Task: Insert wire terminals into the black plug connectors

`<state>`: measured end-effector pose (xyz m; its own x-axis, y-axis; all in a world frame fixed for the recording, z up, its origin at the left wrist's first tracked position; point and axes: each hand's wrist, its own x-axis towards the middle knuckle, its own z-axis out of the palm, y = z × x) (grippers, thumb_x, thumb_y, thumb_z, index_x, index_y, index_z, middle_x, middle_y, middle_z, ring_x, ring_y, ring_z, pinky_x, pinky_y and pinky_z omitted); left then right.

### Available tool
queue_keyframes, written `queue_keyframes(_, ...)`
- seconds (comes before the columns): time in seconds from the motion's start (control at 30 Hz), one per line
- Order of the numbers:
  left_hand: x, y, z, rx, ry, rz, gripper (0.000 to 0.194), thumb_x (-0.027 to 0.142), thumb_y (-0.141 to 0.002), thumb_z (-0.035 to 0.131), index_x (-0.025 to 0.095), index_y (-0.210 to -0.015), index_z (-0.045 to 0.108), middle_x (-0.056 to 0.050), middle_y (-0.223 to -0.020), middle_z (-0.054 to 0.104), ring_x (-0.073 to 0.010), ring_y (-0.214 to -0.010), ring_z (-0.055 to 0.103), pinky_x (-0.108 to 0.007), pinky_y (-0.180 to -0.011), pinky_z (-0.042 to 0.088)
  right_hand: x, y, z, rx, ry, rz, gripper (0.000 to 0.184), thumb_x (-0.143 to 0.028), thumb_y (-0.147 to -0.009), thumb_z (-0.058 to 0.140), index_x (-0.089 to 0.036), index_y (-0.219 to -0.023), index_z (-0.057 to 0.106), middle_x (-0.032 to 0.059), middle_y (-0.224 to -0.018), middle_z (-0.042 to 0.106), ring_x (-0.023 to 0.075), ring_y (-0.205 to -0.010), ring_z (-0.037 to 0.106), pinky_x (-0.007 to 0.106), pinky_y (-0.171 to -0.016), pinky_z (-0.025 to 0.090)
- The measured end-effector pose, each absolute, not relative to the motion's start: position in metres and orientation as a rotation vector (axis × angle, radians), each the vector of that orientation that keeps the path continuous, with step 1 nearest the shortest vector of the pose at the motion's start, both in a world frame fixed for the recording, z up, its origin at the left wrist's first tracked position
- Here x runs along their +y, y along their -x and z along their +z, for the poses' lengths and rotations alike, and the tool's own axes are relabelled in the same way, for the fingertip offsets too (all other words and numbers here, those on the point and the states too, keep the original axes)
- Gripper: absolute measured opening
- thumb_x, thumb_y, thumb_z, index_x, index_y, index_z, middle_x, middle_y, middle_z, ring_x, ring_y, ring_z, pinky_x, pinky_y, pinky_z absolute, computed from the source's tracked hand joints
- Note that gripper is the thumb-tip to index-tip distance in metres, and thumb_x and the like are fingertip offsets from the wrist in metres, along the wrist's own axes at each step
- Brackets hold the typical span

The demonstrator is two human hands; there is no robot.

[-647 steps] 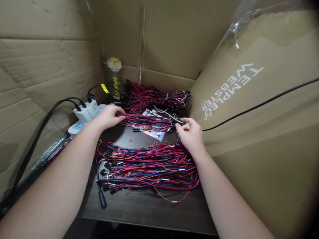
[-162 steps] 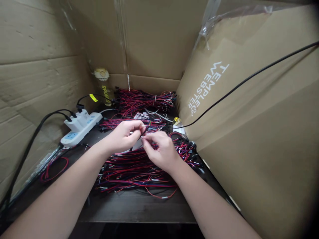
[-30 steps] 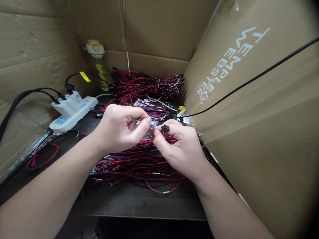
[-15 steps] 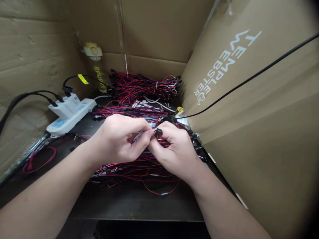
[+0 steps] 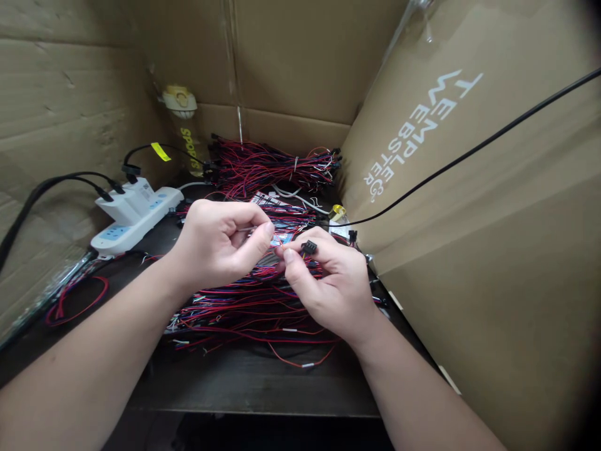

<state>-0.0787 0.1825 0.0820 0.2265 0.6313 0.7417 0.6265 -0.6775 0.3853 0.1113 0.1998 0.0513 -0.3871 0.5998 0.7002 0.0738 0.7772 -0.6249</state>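
What the left hand (image 5: 220, 244) pinches is mostly hidden by its own fingers (image 5: 260, 243). The orange wire (image 5: 282, 245) between the 2 hands is too thin to follow to its ends. The right hand (image 5: 331, 272) hides part of the wires under the black connector (image 5: 308, 248), whose slots are too small for sure counting. Toward the front edge of the desk (image 5: 253, 388), the front bundle (image 5: 253, 304) is partly covered by both hands. Lower border cuts both forearms (image 5: 107, 351); right border cuts the black cable (image 5: 469, 145).
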Motion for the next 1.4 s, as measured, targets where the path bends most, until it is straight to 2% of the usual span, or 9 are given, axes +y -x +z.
queue_keyframes(0.27, 0.1807, 0.0769, 0.078, 1.298, -2.558, 1.607, 0.019, 0.016, -0.088, 0.06, 0.021, -0.07, 0.061, 0.007, -0.042, 0.036, -0.0056, -0.037, 0.03, -0.024, -0.036, 0.025, 0.1975, -0.1106, 0.0531, -1.875, 0.616, 0.589, 0.018, -0.017, -0.093, 0.062, -0.018, -0.077, 0.07, 0.0024, -0.077, 0.07, 0.0163, -0.075, 0.067, 0.033, -0.07, 0.056)
queue_keyframes(0.5, 0.1789, 0.077, 0.0777, 1.311, -2.548, 1.589, 0.019, 0.016, -0.089, 0.059, 0.022, -0.07, 0.059, 0.007, -0.043, 0.036, -0.0061, -0.038, 0.03, -0.026, -0.037, 0.027, 0.1974, -0.1108, 0.0522, -1.882, 0.557, 0.579, 0.016, -0.016, -0.093, 0.063, -0.018, -0.079, 0.072, 0.0021, -0.079, 0.072, 0.0154, -0.075, 0.067, 0.031, -0.07, 0.056)
queue_keyframes(0.97, 0.1822, 0.076, 0.0786, 1.253, -2.58, 1.655, 0.019, 0.011, -0.084, 0.064, 0.017, -0.065, 0.063, 0.01, -0.043, 0.035, -0.0034, -0.037, 0.029, -0.02, -0.037, 0.025, 0.1991, -0.11, 0.0518, -1.895, 0.517, 0.58, 0.017, -0.013, -0.093, 0.064, -0.016, -0.078, 0.072, 0.0021, -0.078, 0.072, 0.0139, -0.074, 0.066, 0.029, -0.07, 0.055)
queue_keyframes(1.13, 0.182, 0.0755, 0.0771, 1.275, -2.569, 1.63, 0.019, 0.01, -0.084, 0.062, 0.018, -0.067, 0.065, 0.01, -0.042, 0.034, -0.004, -0.037, 0.028, -0.021, -0.038, 0.026, 0.1994, -0.11, 0.0515, -1.902, 0.463, 0.557, 0.017, -0.01, -0.091, 0.064, -0.014, -0.077, 0.072, 0.0023, -0.076, 0.071, 0.013, -0.072, 0.065, 0.028, -0.07, 0.054)
queue_keyframes(1.27, 0.1826, 0.0755, 0.0774, 1.253, -2.555, 1.631, 0.021, 0.011, -0.085, 0.062, 0.017, -0.065, 0.064, 0.009, -0.042, 0.034, -0.0037, -0.037, 0.027, -0.021, -0.036, 0.025, 0.1996, -0.1097, 0.0529, -1.907, 0.482, 0.588, 0.021, -0.013, -0.094, 0.063, -0.013, -0.076, 0.073, 0.0036, -0.076, 0.071, 0.0136, -0.072, 0.066, 0.029, -0.07, 0.054)
queue_keyframes(1.4, 0.1838, 0.0751, 0.0782, 1.164, -2.572, 1.656, 0.021, 0.01, -0.083, 0.064, 0.016, -0.064, 0.063, 0.01, -0.041, 0.034, -0.0024, -0.035, 0.027, -0.018, -0.035, 0.023, 0.2003, -0.1093, 0.0516, -1.846, 0.516, 0.639, 0.018, -0.015, -0.094, 0.065, -0.014, -0.078, 0.073, 0.0042, -0.077, 0.07, 0.015, -0.074, 0.067, 0.031, -0.07, 0.054)
